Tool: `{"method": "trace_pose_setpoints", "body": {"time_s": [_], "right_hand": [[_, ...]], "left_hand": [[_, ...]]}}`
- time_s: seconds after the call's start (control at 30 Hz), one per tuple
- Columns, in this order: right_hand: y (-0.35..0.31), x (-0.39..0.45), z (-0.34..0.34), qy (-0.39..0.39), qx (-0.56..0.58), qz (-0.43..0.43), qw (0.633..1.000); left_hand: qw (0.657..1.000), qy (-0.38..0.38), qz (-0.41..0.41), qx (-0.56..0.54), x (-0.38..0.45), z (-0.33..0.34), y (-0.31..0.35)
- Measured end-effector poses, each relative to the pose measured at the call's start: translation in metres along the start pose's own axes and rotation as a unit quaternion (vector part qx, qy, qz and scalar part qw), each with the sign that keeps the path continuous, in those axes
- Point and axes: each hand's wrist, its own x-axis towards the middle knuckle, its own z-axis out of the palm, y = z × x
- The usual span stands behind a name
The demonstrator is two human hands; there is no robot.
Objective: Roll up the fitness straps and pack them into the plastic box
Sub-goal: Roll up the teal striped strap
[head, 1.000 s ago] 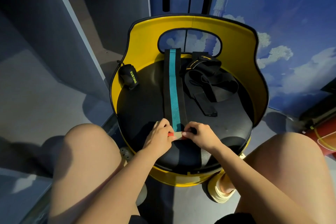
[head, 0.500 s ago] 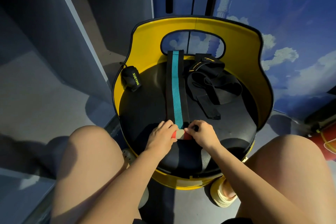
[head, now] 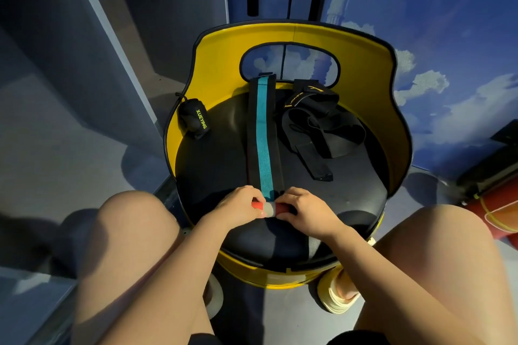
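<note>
Grey floor and a dark grey partition fill the left of the frame; a blue wall painted with white clouds (head: 437,87) fills the right, and at centre sits a round black padded seat with a yellow curved backrest (head: 372,73) serving as the work surface, between the person's bare knees. Left on the seat, against the yellow wall, lies a small black rolled strap with green lettering (head: 192,118), already wound tight, probably parked there out of the way until packing. Centre: a long black fitness strap with a teal centre stripe (head: 263,134) laid flat and straight from the backrest opening down toward the lower middle, likely stretched out so it rolls evenly. At its near end the left hand (head: 241,204) and right hand (head: 304,209) sit close together, fingers curled, each pinching one side of the strap's end, where a short red and pale piece (head: 269,208) shows between them; whether that is a tag or the first turn of the roll, cannot tell. Gripping both edges should keep the roll square. Judgement: rolling barely begun, nearly the whole length still flat. Right of it, a loose heap of black webbing straps with gold print (head: 314,120), unrolled, well apart from the hands. Far right edge, a red cylinder with yellow cord (head: 501,213) on the floor. No plastic box in view.
</note>
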Motion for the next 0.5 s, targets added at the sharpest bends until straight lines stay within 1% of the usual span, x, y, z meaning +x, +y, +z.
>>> {"method": "trace_pose_setpoints", "body": {"time_s": [0.1, 0.2, 0.23, 0.33, 0.43, 0.5], "right_hand": [[-0.003, -0.001, -0.002, -0.026, 0.021, 0.016, 0.999], [-0.006, 0.000, -0.004, -0.041, 0.040, 0.035, 0.998], [-0.006, 0.000, -0.004, -0.045, 0.051, 0.044, 0.997], [-0.012, 0.000, -0.001, -0.023, 0.098, 0.087, 0.991], [-0.020, -0.002, 0.005, 0.022, 0.141, 0.124, 0.982], [-0.023, -0.001, 0.007, 0.027, 0.170, 0.137, 0.976]], "left_hand": [[1.000, 0.003, -0.013, -0.014, -0.003, 0.003, -0.003], [0.999, 0.032, -0.004, 0.013, -0.009, 0.007, 0.000], [0.999, 0.042, -0.012, 0.007, -0.010, 0.009, 0.001], [0.994, 0.062, -0.060, -0.074, -0.013, 0.015, 0.006], [0.980, 0.081, -0.074, -0.164, -0.014, 0.021, 0.011], [0.969, 0.094, -0.087, -0.212, -0.016, 0.022, 0.013]]}}
